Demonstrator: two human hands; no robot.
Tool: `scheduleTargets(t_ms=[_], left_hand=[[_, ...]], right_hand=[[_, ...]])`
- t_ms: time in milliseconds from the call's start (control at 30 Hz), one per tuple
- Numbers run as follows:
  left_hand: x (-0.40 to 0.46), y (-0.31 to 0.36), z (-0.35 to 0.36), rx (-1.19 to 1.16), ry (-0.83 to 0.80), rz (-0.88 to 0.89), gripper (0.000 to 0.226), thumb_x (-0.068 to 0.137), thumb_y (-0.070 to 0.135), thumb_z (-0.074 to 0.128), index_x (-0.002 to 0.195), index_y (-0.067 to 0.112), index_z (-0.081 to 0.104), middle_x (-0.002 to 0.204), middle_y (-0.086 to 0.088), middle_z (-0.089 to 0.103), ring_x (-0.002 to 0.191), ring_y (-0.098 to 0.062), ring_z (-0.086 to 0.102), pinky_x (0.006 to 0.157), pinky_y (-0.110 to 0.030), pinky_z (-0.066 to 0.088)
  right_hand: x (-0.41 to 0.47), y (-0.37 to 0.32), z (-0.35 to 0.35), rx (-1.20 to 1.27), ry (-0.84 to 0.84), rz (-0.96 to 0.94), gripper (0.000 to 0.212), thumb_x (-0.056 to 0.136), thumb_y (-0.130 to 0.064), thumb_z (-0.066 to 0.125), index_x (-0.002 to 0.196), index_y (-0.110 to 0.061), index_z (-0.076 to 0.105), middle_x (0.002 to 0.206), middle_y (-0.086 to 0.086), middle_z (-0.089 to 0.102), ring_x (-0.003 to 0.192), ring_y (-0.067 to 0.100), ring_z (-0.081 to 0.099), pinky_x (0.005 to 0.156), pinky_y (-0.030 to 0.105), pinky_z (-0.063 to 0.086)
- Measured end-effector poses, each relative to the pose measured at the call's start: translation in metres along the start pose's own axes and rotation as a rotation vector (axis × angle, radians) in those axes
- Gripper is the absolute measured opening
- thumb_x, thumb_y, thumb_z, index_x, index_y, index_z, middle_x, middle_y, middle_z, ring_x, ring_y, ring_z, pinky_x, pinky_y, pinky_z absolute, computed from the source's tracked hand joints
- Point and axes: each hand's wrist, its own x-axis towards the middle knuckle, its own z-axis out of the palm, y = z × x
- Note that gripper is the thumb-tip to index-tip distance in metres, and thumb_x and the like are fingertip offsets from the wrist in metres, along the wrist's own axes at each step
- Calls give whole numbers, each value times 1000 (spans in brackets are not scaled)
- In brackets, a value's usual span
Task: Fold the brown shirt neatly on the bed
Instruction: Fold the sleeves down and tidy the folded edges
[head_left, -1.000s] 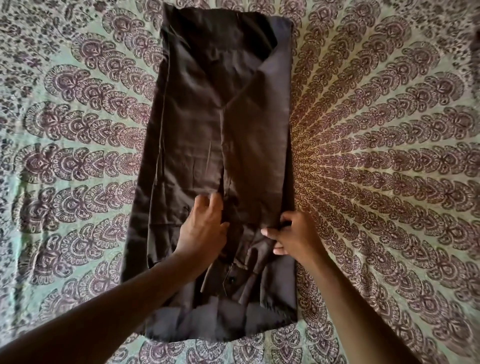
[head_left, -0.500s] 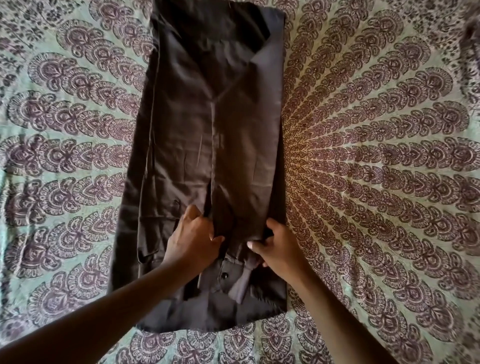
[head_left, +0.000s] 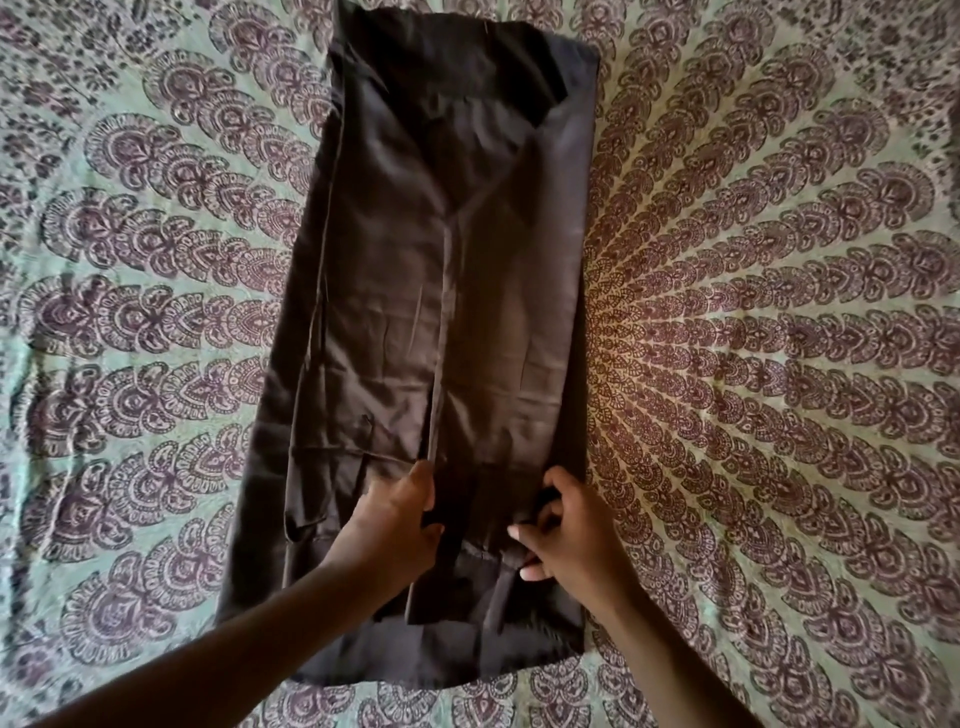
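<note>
The brown shirt (head_left: 441, 291) lies flat on the bed (head_left: 779, 312), folded into a long narrow strip that runs from the near edge to the far side of the patterned green-and-purple bedspread. Both hands work at its near end. The left hand (head_left: 392, 525) rests on the cloth just left of the centre seam, fingers curled over a fold edge and apparently gripping it (the fingertips are hidden underneath). The right hand (head_left: 569, 525), near the strip's right edge, pinches a small bunch of fabric between thumb and curled fingers.
</note>
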Motion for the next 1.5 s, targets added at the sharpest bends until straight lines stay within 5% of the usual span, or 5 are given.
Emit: scheduleTargets(t_ms=[500,900,1033,1200,1500], left_hand=[[123,81,-106,75,394,298,32,94,22,63,124,21,54,121,-8,53,107,-36,59,75,-45,53],[271,120,-155,-201,409,320,27,85,21,79,107,24,63,91,6,65,79,-14,62,79,-33,58],[272,103,-154,-227,433,430,15,89,16,76,102,20,69,84,17,66,74,6,62,70,-5,47],[274,91,-130,29,682,660,15,91,11,64,105,6,65,97,-8,63,92,-29,61,84,-39,52],[282,89,-123,86,706,678,17,99,11,54,104,1,66,93,-12,61,83,-34,59,86,-44,51]], right_hand=[[99,-106,-66,-330,438,-350,26,88,-30,81,80,-14,61,60,-5,59,51,12,61,46,23,43],[284,-280,-123,-262,851,-275,71,87,-54,72,138,-10,48,144,20,47,132,40,48,97,49,50],[307,-301,-133,-41,824,-329,38,93,-29,73,119,-4,62,124,15,65,110,29,63,88,35,51],[321,-312,-127,83,790,-351,20,94,-16,64,100,0,74,92,8,72,72,16,61,56,17,44],[340,-299,-111,437,657,-241,15,96,-16,71,92,-2,76,80,4,67,85,22,65,76,30,56]])
